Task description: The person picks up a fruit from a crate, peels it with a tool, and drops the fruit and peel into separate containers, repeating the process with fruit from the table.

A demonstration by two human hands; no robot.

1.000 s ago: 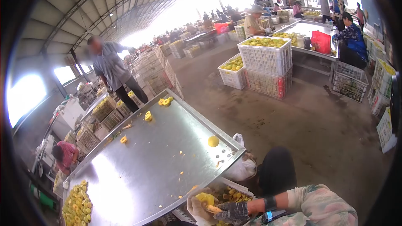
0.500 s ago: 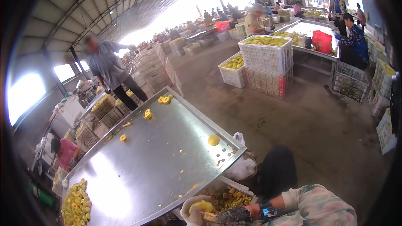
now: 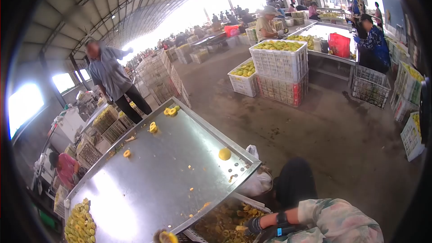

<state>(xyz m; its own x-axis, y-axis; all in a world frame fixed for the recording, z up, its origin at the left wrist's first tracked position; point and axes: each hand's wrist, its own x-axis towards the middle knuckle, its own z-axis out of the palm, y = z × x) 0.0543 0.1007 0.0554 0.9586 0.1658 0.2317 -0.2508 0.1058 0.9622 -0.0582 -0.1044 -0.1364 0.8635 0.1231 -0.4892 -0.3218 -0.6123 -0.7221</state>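
Observation:
At the bottom edge, left of the crate, my left hand point(image 3: 158, 235) is blurred and mostly cut off, with a yellow fruit piece point(image 3: 169, 237) in its fingers. My right hand point(image 3: 254, 225), in a dark glove, is closed on a small light-brown tool point(image 3: 241, 228) over a crate point(image 3: 252, 201) full of cut fruit scraps. Beside them slopes a metal table point(image 3: 157, 175), with a pile of cut yellow-green fruit point(image 3: 81, 225) at its lower left. A whole yellow fruit point(image 3: 224, 154) lies near its right corner; fruit rings point(image 3: 171, 110) lie at the far end.
A person in grey point(image 3: 112, 72) stands beyond the table, and one in pink point(image 3: 66, 169) is at the left. Stacked fruit crates point(image 3: 279, 65) stand on the floor ahead. Other people work around a second table point(image 3: 333, 58) at the right. A white bag point(image 3: 257, 183) hangs by the near corner.
My left hand has moved left, away from my right hand, to the table's near edge with the fruit. The view has shifted slightly, and more of the scrap crate shows.

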